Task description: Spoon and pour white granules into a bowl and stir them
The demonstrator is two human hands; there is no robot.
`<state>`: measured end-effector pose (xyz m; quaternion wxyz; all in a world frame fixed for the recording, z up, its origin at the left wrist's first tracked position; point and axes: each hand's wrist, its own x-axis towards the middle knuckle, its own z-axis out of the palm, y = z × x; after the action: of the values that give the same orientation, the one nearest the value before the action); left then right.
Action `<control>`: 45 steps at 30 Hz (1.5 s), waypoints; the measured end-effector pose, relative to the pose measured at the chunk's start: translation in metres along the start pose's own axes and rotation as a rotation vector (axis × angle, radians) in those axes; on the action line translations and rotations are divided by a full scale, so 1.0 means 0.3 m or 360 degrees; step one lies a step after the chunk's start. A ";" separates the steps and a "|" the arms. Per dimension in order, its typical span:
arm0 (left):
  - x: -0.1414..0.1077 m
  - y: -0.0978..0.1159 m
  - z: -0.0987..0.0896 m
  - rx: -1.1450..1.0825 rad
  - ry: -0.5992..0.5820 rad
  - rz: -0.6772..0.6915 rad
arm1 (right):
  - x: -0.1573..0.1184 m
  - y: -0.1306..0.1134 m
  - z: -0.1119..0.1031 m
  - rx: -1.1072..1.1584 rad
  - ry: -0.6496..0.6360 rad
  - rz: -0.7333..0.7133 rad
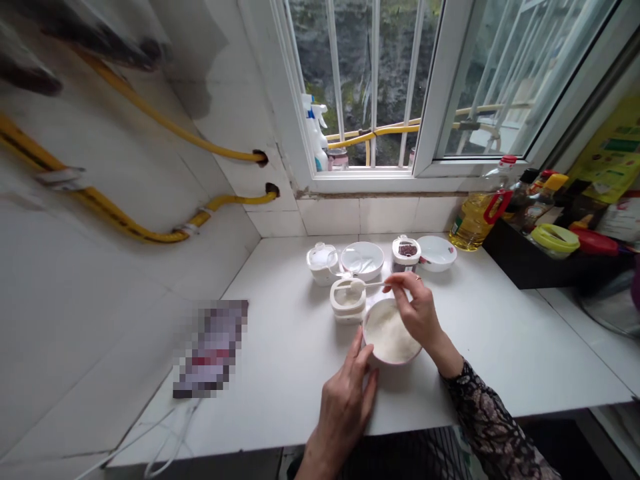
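A white bowl with pale powder or fine grains in it sits on the counter in front of me. My left hand holds the bowl at its near left side, fingers against the rim. Between the fingertips of my right hand is the thin handle of a small white spoon. Its head is over the mouth of a squarish white jar, which has pale contents. That jar stands just left of the bowl, its lid raised at the back.
Behind stand another white jar, a white bowl, a jar of dark red grains and a shallow bowl. An oil bottle and a black box of condiments are at right. A blurred item lies left, near white cables.
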<state>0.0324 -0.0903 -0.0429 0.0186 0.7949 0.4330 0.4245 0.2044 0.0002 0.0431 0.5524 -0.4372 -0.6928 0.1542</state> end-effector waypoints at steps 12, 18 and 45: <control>0.002 0.002 -0.002 0.0006 0.0018 0.0007 | -0.007 0.015 -0.084 -0.0332 0.0005 -0.0353; -0.001 0.002 -0.001 0.0009 0.0009 0.0001 | -0.035 0.043 -0.059 -0.0523 -0.0456 -0.0425; -0.001 -0.001 0.002 0.0019 -0.0010 -0.0002 | -0.020 0.034 -0.061 -0.0123 -0.0156 0.0512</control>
<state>0.0327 -0.0901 -0.0435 0.0155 0.7960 0.4361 0.4195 0.2253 -0.0036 0.0385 0.4690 -0.5553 -0.6453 0.2351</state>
